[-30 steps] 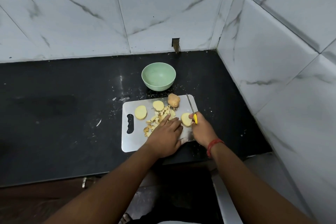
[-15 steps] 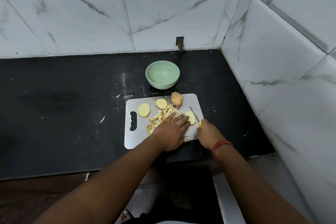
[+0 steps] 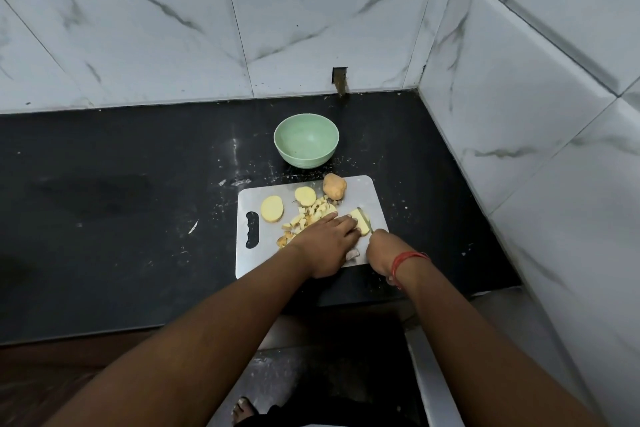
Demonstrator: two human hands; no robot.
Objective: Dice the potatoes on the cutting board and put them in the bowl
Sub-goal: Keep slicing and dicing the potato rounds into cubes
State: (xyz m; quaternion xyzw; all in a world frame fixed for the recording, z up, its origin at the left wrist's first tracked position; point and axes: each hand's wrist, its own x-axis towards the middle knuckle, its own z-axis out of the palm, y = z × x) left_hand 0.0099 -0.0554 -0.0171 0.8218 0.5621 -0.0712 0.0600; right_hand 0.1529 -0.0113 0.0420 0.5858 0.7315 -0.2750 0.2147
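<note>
**Knife on a potato slice, bowl waiting at the back**

The left hand (image 3: 327, 239) lies flat on the cutting board (image 3: 374, 199), fingers straight and close together, their tips pressing the near side of a pale yellow potato slice (image 3: 362, 222). The right hand (image 3: 382, 248) is curled round the handle of a knife (image 3: 364, 218); only the thin blade shows, lying across that slice, and the handle is hidden in the fist. A red thread band (image 3: 407, 258) circles the right wrist.

Just beyond the left fingers a heap of diced potato (image 3: 310, 217) spreads over the middle of the board, small irregular cubes, some with brown skin. Further back on the board lie two round, smooth cut halves, one (image 3: 272, 208) toward the handle slot and one (image 3: 305, 196) beside it. A whole potato piece with tan skin (image 3: 334, 186) sits at the board's far edge, touching the heap's far side.

The board is a grey, matt rectangle with rounded corners and a wavy grip slot at its left end. It lies near the front edge of the black stone tabletop (image 3: 121, 184), toward the tabletop's right side. The tabletop is speckled with pale crumbs and smears round the board.

The bowl (image 3: 306, 140), pale green, round and smooth, stands just behind the board's far edge, well apart from both hands, with nothing in it. White marble-veined tiles (image 3: 311, 28) rise at the tabletop's back and right edges. No writing can be read anywhere.
</note>
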